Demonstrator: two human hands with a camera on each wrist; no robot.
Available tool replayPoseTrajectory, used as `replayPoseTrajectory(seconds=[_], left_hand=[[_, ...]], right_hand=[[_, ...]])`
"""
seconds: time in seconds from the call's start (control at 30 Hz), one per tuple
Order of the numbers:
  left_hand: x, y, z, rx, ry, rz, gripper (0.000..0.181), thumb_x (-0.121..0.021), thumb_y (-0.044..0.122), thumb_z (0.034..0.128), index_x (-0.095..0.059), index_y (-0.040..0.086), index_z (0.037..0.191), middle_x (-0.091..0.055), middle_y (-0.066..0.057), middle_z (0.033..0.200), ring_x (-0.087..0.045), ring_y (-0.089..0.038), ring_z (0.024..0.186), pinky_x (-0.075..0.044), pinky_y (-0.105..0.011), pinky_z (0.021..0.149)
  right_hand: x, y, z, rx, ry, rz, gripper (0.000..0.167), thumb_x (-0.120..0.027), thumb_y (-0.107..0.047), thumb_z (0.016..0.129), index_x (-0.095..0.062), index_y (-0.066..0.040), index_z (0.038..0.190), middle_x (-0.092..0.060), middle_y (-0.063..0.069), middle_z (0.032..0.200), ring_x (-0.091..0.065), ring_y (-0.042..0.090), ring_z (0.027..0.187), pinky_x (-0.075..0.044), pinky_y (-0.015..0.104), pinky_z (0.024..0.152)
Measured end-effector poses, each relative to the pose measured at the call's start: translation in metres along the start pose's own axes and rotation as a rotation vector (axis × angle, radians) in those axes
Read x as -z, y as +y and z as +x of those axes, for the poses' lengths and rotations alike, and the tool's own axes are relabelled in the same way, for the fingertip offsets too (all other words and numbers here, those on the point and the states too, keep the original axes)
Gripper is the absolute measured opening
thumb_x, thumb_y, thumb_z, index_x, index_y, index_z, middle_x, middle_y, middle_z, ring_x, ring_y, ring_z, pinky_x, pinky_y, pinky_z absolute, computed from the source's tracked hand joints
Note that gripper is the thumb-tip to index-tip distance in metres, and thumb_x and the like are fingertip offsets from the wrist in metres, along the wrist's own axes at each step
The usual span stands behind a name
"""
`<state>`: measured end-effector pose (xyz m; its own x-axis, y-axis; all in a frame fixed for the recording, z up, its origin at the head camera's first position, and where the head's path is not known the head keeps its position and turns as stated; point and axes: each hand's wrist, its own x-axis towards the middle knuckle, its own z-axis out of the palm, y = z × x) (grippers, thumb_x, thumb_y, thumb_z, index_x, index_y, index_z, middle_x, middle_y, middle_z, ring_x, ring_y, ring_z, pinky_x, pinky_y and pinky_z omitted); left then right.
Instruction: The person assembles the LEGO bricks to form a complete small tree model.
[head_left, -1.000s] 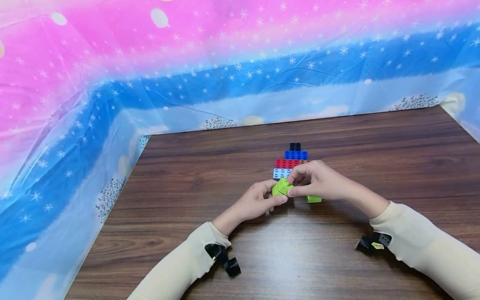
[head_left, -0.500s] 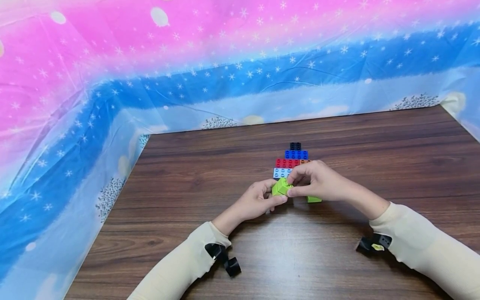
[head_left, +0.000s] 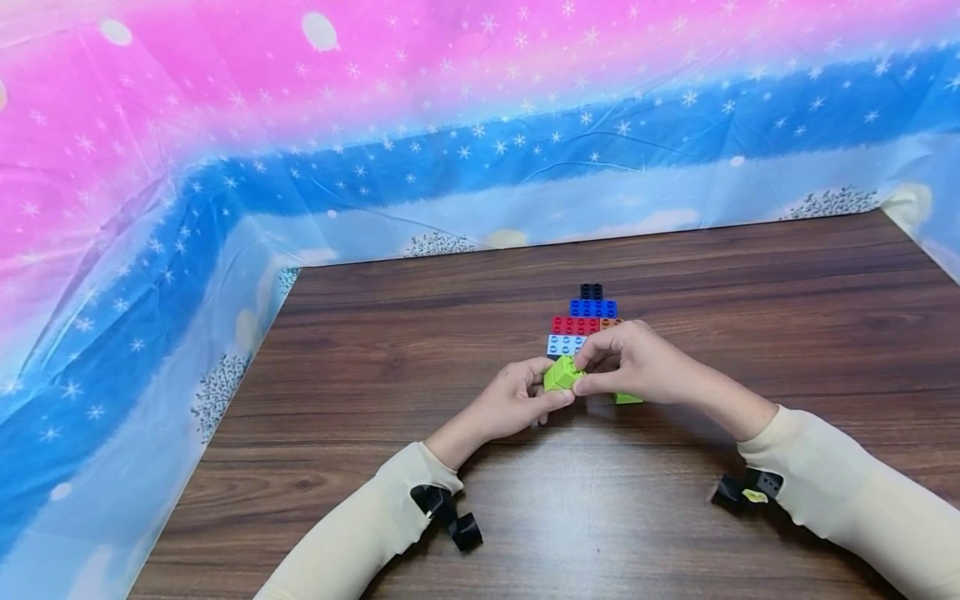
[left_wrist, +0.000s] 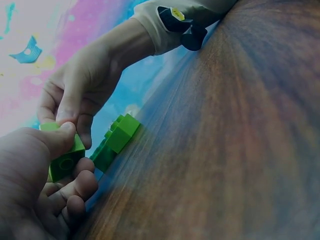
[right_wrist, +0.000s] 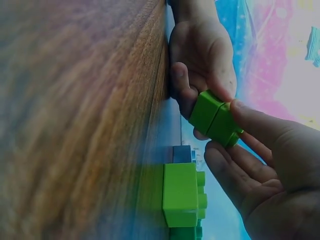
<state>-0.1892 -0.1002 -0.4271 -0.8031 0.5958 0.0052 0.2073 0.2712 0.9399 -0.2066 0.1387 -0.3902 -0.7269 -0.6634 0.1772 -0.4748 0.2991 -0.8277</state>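
I pinch green blocks (right_wrist: 214,118) | left hand (head_left: 513,400) at one end, right hand (head_left: 641,362) at other | short of table's (head_left: 375,358) far edge

Cream and black wear

A cream left sleeve (head_left: 356,525) and a matching right sleeve (head_left: 843,492) are showing creases. A black left device (head_left: 466,532) and a black right device (head_left: 729,490) are jutting from them; the latter is displaying a yellow label (head_left: 754,496) with dark marks.

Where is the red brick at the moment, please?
In the head view, the red brick lies right of centre, beside an orange brick, between the blue brick and the pale brick, and above-left of the right hand.
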Motion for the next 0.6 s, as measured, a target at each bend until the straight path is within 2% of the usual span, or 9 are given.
replayPoseTrajectory(seconds=[0.23,0.4,0.6], left_hand=[[0.0005,-0.0018,-0.0016,-0.023,-0.008,-0.014,0.022,-0.067,0.012,0.1033,-0.065,-0.003,0.12,-0.062,-0.002,0.076,-0.056,-0.01,0.062,-0.049,-0.024,0.053],[-0.005,-0.0073,-0.0074,0.007,-0.045,-0.008,0.024,-0.067,0.013,0.1041,-0.065,-0.002,0.122,-0.063,0.0,0.078,-0.057,-0.009,0.062,-0.05,-0.023,0.054],[-0.0012,-0.0016,-0.0008,-0.028,-0.001,0.037,0.022,-0.068,0.015,0.1038,-0.066,-0.002,0.118,-0.063,-0.002,0.074,-0.057,-0.01,0.059,-0.051,-0.025,0.052]], right_hand=[[0.0027,0.0031,0.0004,0.026,-0.034,0.03,0.009,-0.084,-0.007,0.091,-0.078,-0.008,0.098,-0.077,0.0,0.092,-0.075,0.016,0.084,-0.063,0.032,0.075],[-0.0036,0.0065,-0.0058,0.002,-0.065,0.05,0.008,-0.083,-0.008,0.091,-0.079,-0.006,0.097,-0.077,0.0,0.091,-0.075,0.017,0.083,-0.063,0.032,0.075],[0.0007,0.0009,-0.0021,-0.003,0.007,-0.032,0.007,-0.086,-0.009,0.089,-0.08,-0.008,0.093,-0.078,0.0,0.092,-0.074,0.015,0.084,-0.063,0.03,0.076]])
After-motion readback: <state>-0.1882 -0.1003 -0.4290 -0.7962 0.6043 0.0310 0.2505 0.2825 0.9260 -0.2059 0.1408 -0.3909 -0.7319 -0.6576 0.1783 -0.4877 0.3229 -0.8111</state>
